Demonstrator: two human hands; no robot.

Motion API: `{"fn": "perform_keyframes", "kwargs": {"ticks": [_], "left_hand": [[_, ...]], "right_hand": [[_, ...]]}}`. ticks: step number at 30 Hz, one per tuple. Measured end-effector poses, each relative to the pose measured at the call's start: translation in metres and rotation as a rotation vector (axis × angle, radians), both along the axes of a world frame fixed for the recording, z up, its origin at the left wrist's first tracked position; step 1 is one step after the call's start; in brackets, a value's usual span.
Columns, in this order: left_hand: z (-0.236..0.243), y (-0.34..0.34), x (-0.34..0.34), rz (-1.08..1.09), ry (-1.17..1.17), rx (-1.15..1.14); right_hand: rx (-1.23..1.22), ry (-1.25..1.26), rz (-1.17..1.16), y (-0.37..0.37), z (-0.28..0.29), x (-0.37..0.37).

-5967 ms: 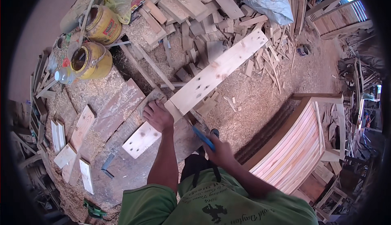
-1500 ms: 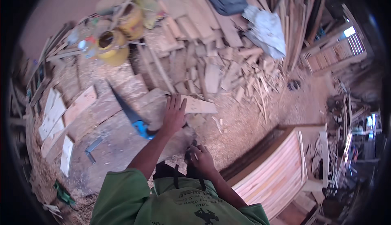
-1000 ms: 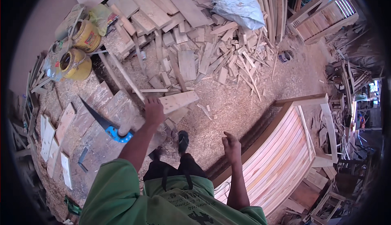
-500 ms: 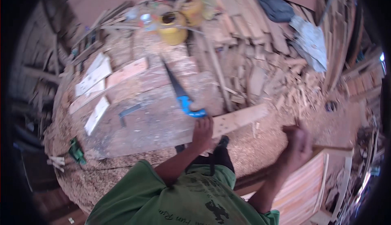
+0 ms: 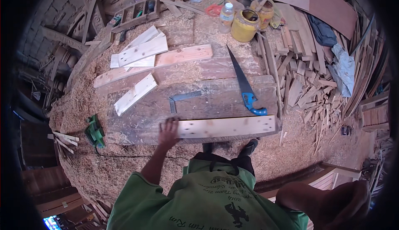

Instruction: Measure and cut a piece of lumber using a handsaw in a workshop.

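A pale plank (image 5: pixel 226 127) lies along the near edge of the workbench (image 5: pixel 141 124). My left hand (image 5: pixel 168 132) is at its left end, fingers spread and a little blurred, its edge against the board. My right hand (image 5: pixel 347 201) is raised close at the lower right, dark and bent at the wrist; how its fingers are set is hidden. Just behind the plank's right part rests a handsaw with a blue handle (image 5: pixel 253 102), blade pointing away. A metal try square (image 5: pixel 183 97) sits flat on the bench beyond my left hand.
Several cut boards (image 5: pixel 143 52) lie at the back left. A yellow bucket (image 5: pixel 244 26) and a bottle (image 5: pixel 226 17) stand at the back. A green power tool (image 5: pixel 95 131) with a cord is on the shavings at left. Scrap wood (image 5: pixel 322 105) is heaped at right.
My left hand has gone from beside the saw handle to the plank's left end. My right hand has risen closer, toward the lower right. The view has shifted, and the plank now runs along the bench edge.
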State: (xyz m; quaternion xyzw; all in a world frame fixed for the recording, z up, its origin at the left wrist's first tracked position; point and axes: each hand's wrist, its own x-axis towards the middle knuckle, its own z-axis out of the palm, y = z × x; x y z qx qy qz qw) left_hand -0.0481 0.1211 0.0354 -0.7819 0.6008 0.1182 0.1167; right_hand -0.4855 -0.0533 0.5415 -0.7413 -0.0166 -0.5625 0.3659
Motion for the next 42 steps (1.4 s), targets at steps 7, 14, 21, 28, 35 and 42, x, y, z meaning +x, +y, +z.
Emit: {"fn": "perform_keyframes", "kwargs": {"ticks": [7, 14, 21, 28, 35, 42], "left_hand": [[0.016, 0.015, 0.149, 0.159, 0.154, -0.094], [-0.023, -0.040, 0.310, 0.565, -0.054, -0.094], [-0.016, -0.066, 0.349, 0.385, 0.107, -0.067], [0.040, -0.035, 0.195, 0.204, 0.049, -0.362], [0.033, -0.029, -0.014, -0.028, 0.270, -0.281], [0.000, 0.015, -0.021, 0.328, 0.295, -0.411]], "right_hand": [[-0.032, 0.104, -0.036, 0.007, -0.006, 0.079], [0.282, 0.610, -0.639, 0.008, -0.103, 0.120], [0.616, 1.043, -0.641, 0.020, -0.252, 0.086], [0.782, 1.178, -0.521, 0.049, -0.362, 0.066], [0.636, 1.075, -0.513, 0.052, -0.455, 0.123], [0.596, 1.089, -0.637, 0.057, -0.512, 0.156]]}}
